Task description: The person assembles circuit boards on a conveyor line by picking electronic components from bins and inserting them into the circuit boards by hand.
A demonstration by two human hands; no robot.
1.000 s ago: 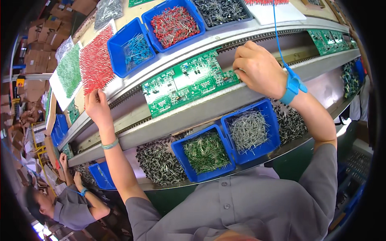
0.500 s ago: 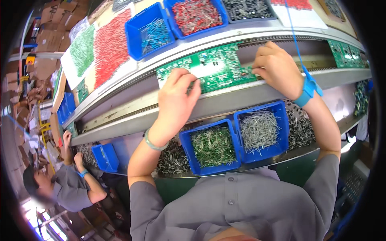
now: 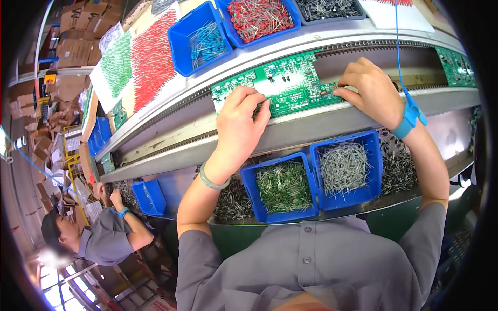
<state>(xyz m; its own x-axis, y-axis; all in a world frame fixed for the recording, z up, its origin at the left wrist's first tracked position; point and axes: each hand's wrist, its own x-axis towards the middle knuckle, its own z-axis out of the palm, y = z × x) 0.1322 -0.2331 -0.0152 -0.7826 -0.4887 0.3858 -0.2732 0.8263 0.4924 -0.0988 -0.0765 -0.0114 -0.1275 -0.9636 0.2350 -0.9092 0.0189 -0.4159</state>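
In the middle of the frame, the left hand [image 3: 239,124] is half curled, with its fingertips over the left part of the green board [image 3: 284,85]. Right of the middle, the right hand [image 3: 371,93] is bent too, thumb and finger near the board's right end. I cannot tell if either hand is pinching anything. The board sits along a metal rail [image 3: 306,120], and gaps show left and right of it. Brown boxes [image 3: 75,54] fill the upper left, above another person [image 3: 108,236]. Two blue bins [image 3: 250,193] of thin bits stand at the lower middle.
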